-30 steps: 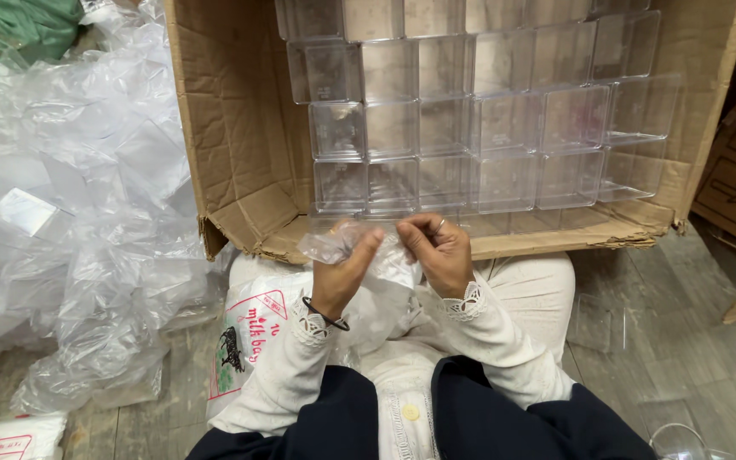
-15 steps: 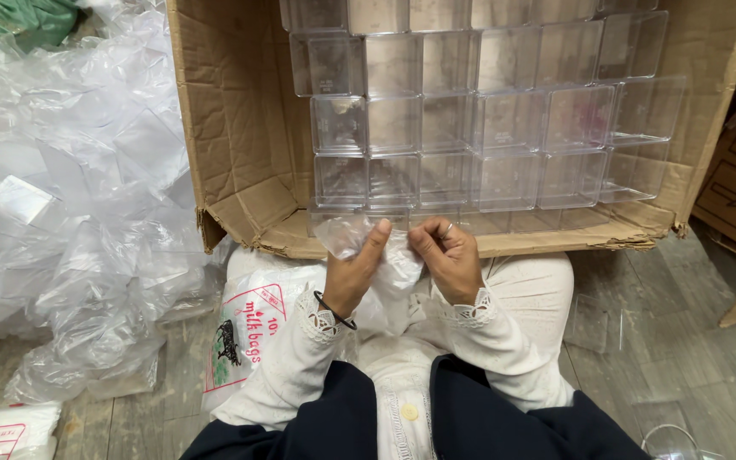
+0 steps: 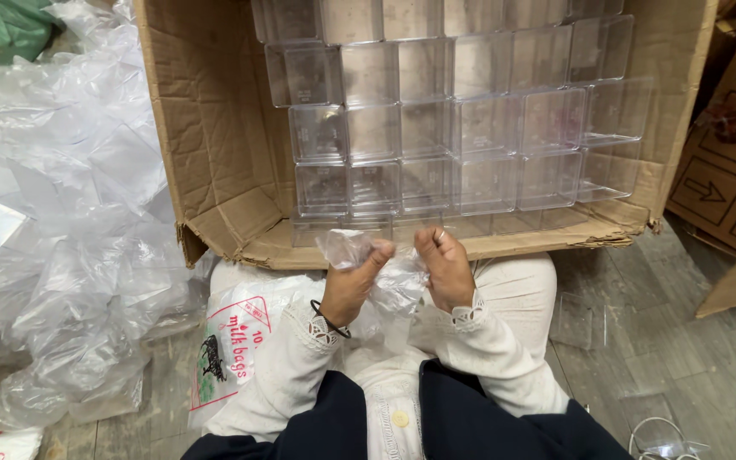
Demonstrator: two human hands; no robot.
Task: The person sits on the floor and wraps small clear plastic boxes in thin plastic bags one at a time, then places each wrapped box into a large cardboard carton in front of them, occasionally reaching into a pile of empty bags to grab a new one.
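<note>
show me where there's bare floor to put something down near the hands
Bare grey floor shows to the right, between the cardboard box and the brown cartons. The left is heaped with clear plastic bags. Both hands, left hand and right hand, grip crumpled clear plastic wrap.

Both arms were bent and reached forward, close together. The left hand was curled shut in a tight grip. The right hand was curled too, fingers folded in, just beside it.
</note>
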